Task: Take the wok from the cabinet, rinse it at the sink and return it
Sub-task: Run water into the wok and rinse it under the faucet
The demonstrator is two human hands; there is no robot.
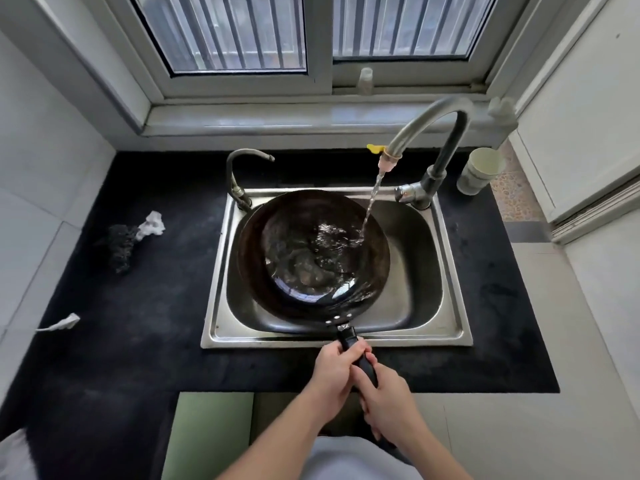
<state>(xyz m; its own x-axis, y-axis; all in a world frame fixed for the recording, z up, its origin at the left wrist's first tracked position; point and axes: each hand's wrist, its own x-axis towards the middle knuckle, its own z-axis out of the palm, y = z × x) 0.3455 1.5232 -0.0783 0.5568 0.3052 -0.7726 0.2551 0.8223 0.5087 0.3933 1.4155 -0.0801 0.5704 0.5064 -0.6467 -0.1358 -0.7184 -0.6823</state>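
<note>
A black bench [138,306] is set into a window recess, and a wall [41,168] of large pale tiles is seen on its left. On the right, white framed panels [571,116] are fitted, with a strip of speckled, patterned tile [512,188] exposed beside the bench's far corner. Behind the bench a pale sill [242,116] is laid under a white-framed sliding window [318,39] of two sashes; vertical bars [221,29] are seen through the glass. The scene is lit by soft daylight admitted through the panes

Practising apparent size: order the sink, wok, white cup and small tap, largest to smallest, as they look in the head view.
1. sink
2. wok
3. white cup and small tap: about alike, left unranked.
</note>
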